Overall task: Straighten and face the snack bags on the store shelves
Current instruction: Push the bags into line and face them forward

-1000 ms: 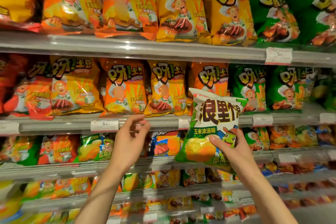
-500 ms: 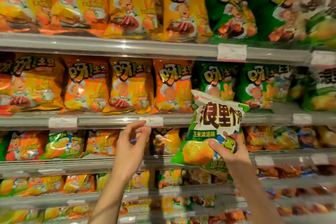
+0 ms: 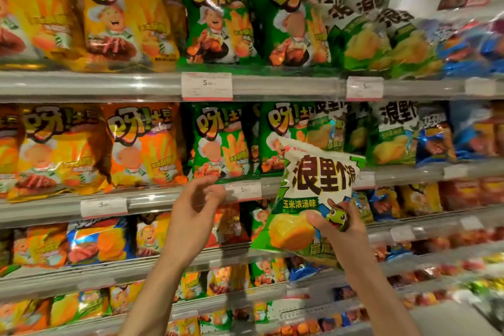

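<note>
The store shelves (image 3: pixel 152 87) stand mostly faced, rows of orange, yellow and green snack bags (image 3: pixel 141 144) upright with fronts out, though the job looks unfinished: one white-and-green bag (image 3: pixel 313 194) is off the shelf, and matching bags sit further right on the second shelf, likely its home. The right hand (image 3: pixel 343 229) pinches its lower corner, holding it tilted but puffy and unwrinkled before the shelf edge, while the left hand (image 3: pixel 193 207) hovers loosely curled, holding nothing.
</note>
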Tool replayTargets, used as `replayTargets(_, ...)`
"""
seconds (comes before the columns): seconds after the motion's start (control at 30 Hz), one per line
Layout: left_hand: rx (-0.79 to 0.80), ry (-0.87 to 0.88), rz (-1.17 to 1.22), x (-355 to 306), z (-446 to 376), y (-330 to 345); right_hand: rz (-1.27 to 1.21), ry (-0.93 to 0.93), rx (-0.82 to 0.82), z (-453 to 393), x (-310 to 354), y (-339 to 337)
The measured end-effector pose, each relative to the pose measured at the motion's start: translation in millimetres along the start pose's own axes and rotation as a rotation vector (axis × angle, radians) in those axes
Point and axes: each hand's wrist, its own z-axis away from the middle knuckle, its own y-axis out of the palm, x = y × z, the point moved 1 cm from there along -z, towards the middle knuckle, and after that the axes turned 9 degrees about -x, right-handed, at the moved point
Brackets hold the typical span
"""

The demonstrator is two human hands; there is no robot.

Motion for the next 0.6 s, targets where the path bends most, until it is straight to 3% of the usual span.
replayTargets(0.3,0.103,0.107,0.010,-10,-41,82,0.047,0.019,-0.149,-50,-6,-50)
replayTargets(0.47,0.081,0.302,-0.188,-7,-64,119,0.020,-0.025,-0.121,-88,-5,-64)
replayTargets(0.6,0.012,0.333,-0.295,-12,-77,142,0.042,-0.064,-0.111,-126,8,-71)
